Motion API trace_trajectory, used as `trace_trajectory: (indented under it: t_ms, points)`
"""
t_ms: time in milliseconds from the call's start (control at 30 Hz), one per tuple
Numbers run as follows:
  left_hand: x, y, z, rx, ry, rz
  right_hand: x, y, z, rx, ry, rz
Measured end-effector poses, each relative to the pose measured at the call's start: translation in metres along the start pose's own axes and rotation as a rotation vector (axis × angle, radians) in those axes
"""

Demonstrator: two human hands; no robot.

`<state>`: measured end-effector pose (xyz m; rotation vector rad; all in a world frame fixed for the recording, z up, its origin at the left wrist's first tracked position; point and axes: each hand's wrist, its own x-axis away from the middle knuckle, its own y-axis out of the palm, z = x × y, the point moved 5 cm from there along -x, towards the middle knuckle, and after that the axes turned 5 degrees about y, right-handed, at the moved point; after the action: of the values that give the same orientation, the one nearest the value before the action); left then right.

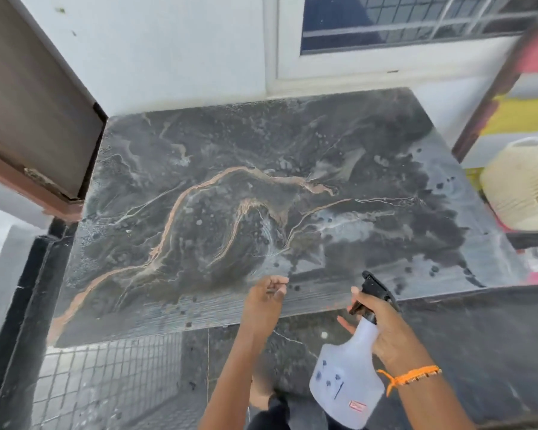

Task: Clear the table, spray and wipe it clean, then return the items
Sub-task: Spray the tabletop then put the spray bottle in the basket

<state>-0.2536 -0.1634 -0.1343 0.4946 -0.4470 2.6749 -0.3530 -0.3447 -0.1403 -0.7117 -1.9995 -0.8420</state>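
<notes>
Marble-patterned surface [218,193] lies bare of items and speckled with droplets and wet patches, most thickly at its right side, so the clearing looks done and the spraying well along. Just off its near edge, the right hand [392,333] wraps its fingers [356,301] round the neck of the spray bottle [348,377], with one at the black trigger head, nozzle aimed out over the stone, a hold that keeps it ready to squirt. The left hand [263,302] hovers over the near edge, fingers loosely bent and holding nothing; no cloth is in view. To the right a shelf [491,97] holds a cream woven bag [522,184], probably parked off the wet stone.
</notes>
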Motion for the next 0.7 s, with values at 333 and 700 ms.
trace_trajectory:
  t_ms: [333, 700]
  points:
    - [-0.012, 0.144, 0.067, -0.147, 0.012, -0.147, 0.018, -0.122, -0.082, 0.020, -0.040, 0.036]
    - [-0.035, 0.266, 0.106, -0.228, 0.029, -0.237, 0.010, -0.211, -0.152, 0.000, -0.162, 0.315]
